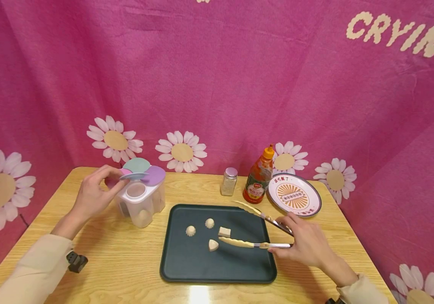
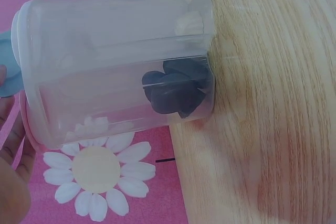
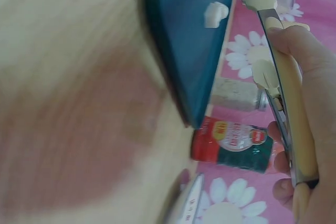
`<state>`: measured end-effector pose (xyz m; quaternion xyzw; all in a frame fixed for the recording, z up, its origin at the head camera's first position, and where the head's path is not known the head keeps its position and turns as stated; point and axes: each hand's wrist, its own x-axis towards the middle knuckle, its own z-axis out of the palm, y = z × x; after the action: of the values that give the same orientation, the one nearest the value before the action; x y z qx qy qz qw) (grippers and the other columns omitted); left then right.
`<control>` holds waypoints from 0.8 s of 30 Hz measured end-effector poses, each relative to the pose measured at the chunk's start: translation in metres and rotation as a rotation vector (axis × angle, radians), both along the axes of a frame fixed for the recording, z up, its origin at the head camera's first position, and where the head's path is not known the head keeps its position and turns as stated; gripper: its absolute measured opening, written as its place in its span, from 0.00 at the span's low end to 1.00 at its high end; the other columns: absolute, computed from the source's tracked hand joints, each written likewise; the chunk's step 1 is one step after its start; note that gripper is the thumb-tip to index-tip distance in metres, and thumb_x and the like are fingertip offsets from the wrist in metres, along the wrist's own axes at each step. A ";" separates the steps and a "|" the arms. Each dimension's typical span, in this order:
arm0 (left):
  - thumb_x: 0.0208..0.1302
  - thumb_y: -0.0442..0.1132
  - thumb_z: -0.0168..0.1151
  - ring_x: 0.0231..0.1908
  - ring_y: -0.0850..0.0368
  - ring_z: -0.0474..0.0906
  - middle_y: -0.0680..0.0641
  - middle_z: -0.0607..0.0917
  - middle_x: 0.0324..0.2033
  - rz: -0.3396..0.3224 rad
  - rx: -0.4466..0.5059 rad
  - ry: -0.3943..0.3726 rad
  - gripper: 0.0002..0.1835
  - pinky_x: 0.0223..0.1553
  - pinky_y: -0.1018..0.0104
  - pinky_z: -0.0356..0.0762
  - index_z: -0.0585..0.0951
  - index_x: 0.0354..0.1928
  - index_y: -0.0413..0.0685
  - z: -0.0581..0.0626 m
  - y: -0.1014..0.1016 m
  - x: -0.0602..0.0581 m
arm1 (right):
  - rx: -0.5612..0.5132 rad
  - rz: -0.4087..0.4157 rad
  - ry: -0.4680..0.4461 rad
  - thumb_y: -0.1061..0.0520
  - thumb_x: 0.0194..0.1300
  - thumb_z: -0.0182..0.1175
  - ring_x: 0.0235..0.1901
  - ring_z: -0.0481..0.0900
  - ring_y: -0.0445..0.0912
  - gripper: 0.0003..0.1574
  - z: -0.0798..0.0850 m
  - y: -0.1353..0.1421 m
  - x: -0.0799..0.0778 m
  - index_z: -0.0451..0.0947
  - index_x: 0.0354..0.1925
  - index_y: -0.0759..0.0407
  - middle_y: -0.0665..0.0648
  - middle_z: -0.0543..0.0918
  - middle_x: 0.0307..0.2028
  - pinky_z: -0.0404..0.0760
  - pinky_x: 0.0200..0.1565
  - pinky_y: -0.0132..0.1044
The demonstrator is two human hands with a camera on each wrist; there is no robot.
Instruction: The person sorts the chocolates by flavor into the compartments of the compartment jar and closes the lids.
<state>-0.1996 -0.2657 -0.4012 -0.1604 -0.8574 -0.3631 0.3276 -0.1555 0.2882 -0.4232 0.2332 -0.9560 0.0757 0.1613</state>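
Observation:
My left hand [image 1: 97,188] holds the raised blue lid [image 1: 135,175] of a clear, multi-compartment container [image 1: 152,197] at the left of the table. Its front compartment is uncovered, while green and purple lids cover others. Dark pieces [image 2: 176,87] lie in one compartment in the left wrist view, and a pale piece [image 2: 189,23] shows in another. My right hand [image 1: 308,240] grips spread tongs [image 1: 240,242] with cream-coloured tips over the dark tray [image 1: 240,270]. Between the tips is nothing. Several small pale pieces, including a block [image 1: 224,232] and a ridged dumpling-like one [image 1: 190,230], sit on the tray.
Behind the tray stand a spice jar [image 1: 229,182] with a purple cap and a red sauce bottle [image 1: 256,179]. A patterned plate [image 1: 294,195] leans at the back right. A pink flowered cloth [image 1: 217,84] hangs behind the wooden table [image 1: 126,261].

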 end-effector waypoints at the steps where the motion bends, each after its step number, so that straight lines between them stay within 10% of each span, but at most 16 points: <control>1: 0.56 0.24 0.76 0.33 0.67 0.71 0.45 0.85 0.34 0.001 0.000 -0.003 0.13 0.36 0.83 0.70 0.85 0.42 0.39 0.000 0.000 0.000 | 0.000 0.002 -0.003 0.25 0.39 0.81 0.27 0.70 0.33 0.44 -0.003 0.001 0.001 0.83 0.49 0.44 0.40 0.81 0.37 0.68 0.26 0.28; 24: 0.58 0.26 0.76 0.34 0.67 0.70 0.44 0.86 0.36 0.011 -0.005 -0.037 0.13 0.38 0.85 0.68 0.85 0.44 0.40 0.001 0.000 0.003 | -0.040 0.065 -0.046 0.33 0.48 0.81 0.25 0.69 0.26 0.24 -0.034 0.003 0.002 0.83 0.38 0.38 0.33 0.78 0.31 0.65 0.25 0.24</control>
<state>-0.1971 -0.2653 -0.4002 -0.1497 -0.8651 -0.3621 0.3131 -0.1539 0.2910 -0.4569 0.2590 -0.9496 0.1052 0.1415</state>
